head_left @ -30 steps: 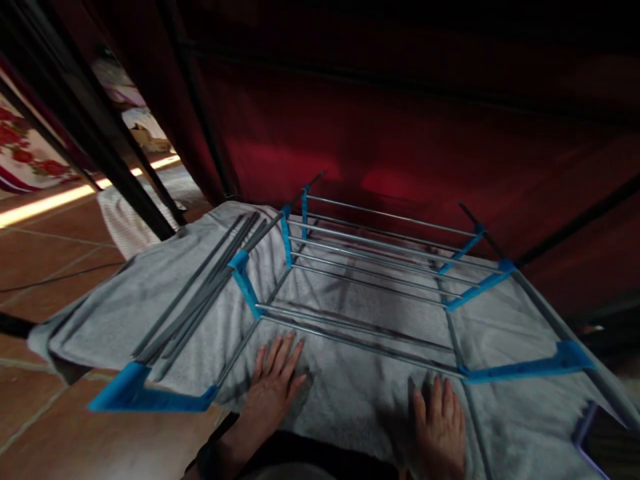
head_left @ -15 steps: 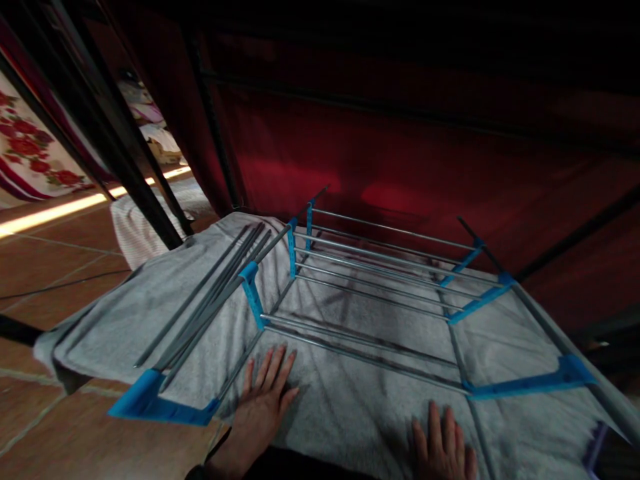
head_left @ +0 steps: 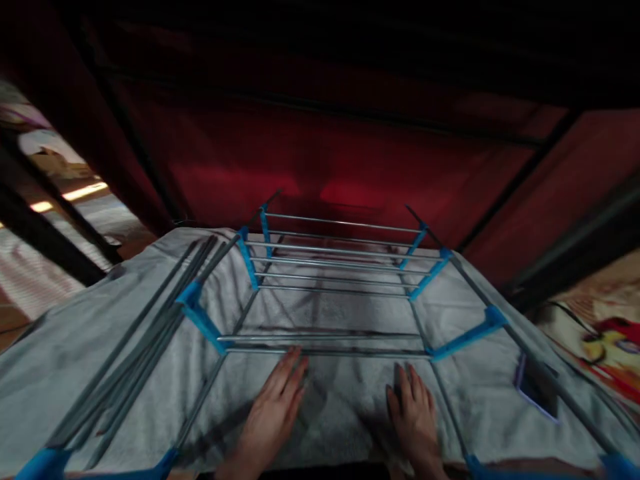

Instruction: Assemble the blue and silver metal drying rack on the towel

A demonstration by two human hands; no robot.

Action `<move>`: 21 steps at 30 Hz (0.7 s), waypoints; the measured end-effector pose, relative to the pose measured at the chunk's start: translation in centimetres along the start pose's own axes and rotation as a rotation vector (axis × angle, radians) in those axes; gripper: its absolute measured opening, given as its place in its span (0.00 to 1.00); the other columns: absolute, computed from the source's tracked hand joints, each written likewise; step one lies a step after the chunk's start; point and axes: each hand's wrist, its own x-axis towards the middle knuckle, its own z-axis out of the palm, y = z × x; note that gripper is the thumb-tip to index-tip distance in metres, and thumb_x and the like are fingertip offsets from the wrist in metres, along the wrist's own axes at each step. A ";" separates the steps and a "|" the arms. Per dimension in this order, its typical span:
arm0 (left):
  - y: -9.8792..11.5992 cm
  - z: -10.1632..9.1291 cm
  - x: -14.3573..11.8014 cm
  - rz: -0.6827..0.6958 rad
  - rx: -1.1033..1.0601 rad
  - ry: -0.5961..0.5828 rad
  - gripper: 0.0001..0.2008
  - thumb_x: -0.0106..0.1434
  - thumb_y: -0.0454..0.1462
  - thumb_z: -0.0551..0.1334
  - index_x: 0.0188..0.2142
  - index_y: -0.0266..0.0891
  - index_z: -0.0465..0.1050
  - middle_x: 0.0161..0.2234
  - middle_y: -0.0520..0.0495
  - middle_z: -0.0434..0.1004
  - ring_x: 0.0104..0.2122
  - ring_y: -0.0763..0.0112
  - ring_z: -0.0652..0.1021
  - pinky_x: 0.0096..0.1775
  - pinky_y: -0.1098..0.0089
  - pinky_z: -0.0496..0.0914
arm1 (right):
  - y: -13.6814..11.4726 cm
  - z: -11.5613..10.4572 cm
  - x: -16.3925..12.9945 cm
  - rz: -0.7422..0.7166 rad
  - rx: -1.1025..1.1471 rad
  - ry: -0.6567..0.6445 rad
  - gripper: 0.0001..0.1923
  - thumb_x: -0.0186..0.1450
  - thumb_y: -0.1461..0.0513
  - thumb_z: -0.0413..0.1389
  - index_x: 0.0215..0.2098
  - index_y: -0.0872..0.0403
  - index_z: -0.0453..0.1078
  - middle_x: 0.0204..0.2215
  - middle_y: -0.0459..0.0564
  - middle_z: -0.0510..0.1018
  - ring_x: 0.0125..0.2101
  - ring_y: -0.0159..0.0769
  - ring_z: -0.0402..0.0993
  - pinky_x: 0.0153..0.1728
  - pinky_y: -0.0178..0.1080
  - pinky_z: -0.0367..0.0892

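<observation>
A partly assembled rack of grey metal rods [head_left: 325,353] and blue plastic brackets [head_left: 200,317] lies on a grey cloth [head_left: 345,407]. My left hand [head_left: 273,407] is open, its fingers stretched forward. Its fingertips overlap the nearest cross rods; whether they press on them I cannot tell. My right hand [head_left: 414,410] is open too, fingers stretched out, just short of the same rods and left of a blue bracket [head_left: 463,337]. Neither hand holds anything. Between the side tubes, cross rods run in pairs and groups, with a wide gap behind the nearest pair.
Several loose grey tubes [head_left: 145,353] lie along the rack's left side. A dark phone-like object with a purple edge [head_left: 537,387] rests under the right side tube. Behind stands a red fabric panel [head_left: 280,160] with a dark frame. Patterned fabric [head_left: 610,340] shows at far right.
The view has swung to the right and moved closer over the rack. Both hands have moved forward, the left one up to the nearest cross rods.
</observation>
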 end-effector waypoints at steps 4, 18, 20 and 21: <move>2.6 1.6 6.0 0.098 -0.135 -0.017 0.30 0.77 0.40 0.52 0.76 0.50 0.50 0.74 0.43 0.60 0.71 0.57 0.66 0.67 0.53 0.69 | -0.3 -0.6 1.2 0.095 0.031 0.016 0.29 0.76 0.48 0.42 0.65 0.53 0.68 0.64 0.64 0.73 0.63 0.55 0.69 0.60 0.58 0.68; 7.0 8.4 17.3 0.163 -0.175 -0.506 0.24 0.74 0.33 0.51 0.66 0.32 0.70 0.64 0.31 0.75 0.63 0.54 0.76 0.64 0.55 0.71 | 5.7 -2.5 7.6 0.478 0.383 0.215 0.31 0.68 0.54 0.47 0.66 0.59 0.61 0.59 0.66 0.72 0.61 0.52 0.69 0.62 0.55 0.65; 8.3 9.0 18.5 0.159 -0.197 -0.560 0.24 0.73 0.32 0.51 0.65 0.31 0.70 0.64 0.30 0.75 0.63 0.54 0.76 0.64 0.55 0.70 | 5.6 -1.6 8.7 0.513 0.451 0.236 0.31 0.68 0.53 0.48 0.65 0.59 0.63 0.58 0.66 0.73 0.58 0.51 0.71 0.61 0.54 0.66; 8.9 9.4 19.1 0.161 -0.214 -0.572 0.24 0.72 0.31 0.51 0.65 0.31 0.70 0.64 0.30 0.75 0.64 0.55 0.76 0.64 0.56 0.70 | 5.5 -1.1 9.1 0.522 0.476 0.246 0.29 0.68 0.53 0.48 0.63 0.59 0.65 0.56 0.65 0.75 0.56 0.51 0.72 0.59 0.53 0.67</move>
